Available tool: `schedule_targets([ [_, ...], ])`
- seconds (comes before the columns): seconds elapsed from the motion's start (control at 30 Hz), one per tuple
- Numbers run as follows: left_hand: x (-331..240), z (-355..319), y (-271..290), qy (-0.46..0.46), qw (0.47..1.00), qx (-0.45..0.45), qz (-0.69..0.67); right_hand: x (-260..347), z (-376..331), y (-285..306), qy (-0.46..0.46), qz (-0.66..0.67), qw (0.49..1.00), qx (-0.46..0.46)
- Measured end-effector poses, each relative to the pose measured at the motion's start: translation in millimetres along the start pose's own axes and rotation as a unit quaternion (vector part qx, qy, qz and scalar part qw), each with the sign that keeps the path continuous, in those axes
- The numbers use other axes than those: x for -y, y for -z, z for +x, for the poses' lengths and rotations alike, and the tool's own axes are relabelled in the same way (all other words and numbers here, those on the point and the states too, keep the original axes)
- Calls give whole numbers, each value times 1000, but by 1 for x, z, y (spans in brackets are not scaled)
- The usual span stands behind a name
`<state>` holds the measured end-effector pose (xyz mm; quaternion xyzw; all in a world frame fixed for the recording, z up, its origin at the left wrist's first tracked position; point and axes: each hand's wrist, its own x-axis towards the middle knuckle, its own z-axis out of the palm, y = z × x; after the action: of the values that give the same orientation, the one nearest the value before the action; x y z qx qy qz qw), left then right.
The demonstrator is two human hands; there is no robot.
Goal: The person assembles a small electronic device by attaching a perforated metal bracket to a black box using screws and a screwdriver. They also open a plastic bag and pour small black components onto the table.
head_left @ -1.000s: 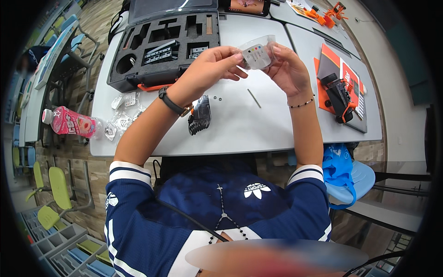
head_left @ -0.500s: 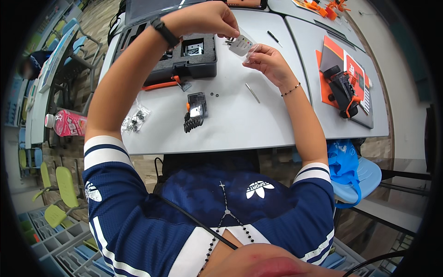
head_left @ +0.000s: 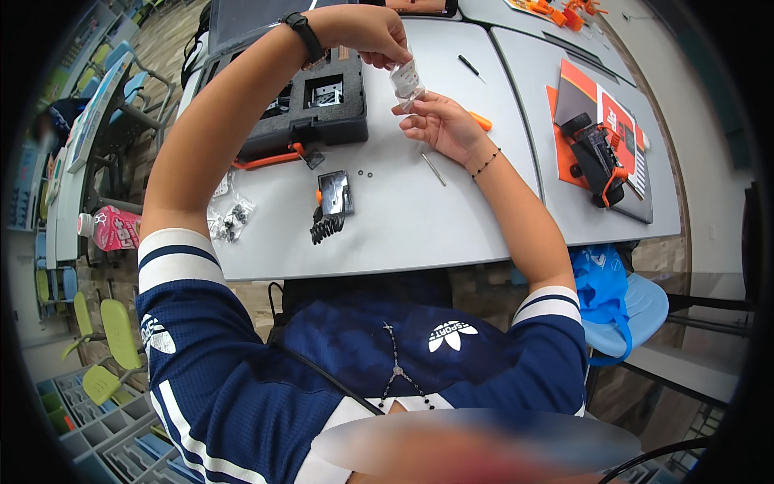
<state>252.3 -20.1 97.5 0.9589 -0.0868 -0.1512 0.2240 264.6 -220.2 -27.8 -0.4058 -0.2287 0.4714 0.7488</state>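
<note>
Between my hands, above the table, is a small clear plastic bag point(head_left: 406, 79) with a pale printed face. My left hand point(head_left: 377, 34) pinches its upper edge. The fingers of my right hand point(head_left: 447, 129) hold its lower end. An orange handle point(head_left: 480, 121) shows behind my right hand, and a thin metal rod point(head_left: 433, 168) lies just below it. Nearer me on the table is a black module with a clear window point(head_left: 335, 192), with a black coiled cable point(head_left: 326, 229) at its near end. Two small black rings point(head_left: 365, 173) lie beside it.
A black foam-lined case point(head_left: 334, 131) stands open under my left arm, an orange bar point(head_left: 270, 160) along its front. A bag of small black parts point(head_left: 231, 214) lies at left. A black screwdriver point(head_left: 470, 67) is farther back. At right, a small wheeled model point(head_left: 597, 157) rests on booklets.
Both hands and the bag have shifted slightly left. The bag now looks more crumpled and turned. The orange handle has come into sight behind my right hand.
</note>
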Motion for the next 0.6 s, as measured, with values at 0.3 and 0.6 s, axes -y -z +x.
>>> schedule_targets([
  [0.3,16,-1,-5,3,999,-1,-31,1,3,3,5,6,995,-99],
  [0.6,33,5,-10,-64,997,10,-34,1,4,1,7,2,989,-150],
])
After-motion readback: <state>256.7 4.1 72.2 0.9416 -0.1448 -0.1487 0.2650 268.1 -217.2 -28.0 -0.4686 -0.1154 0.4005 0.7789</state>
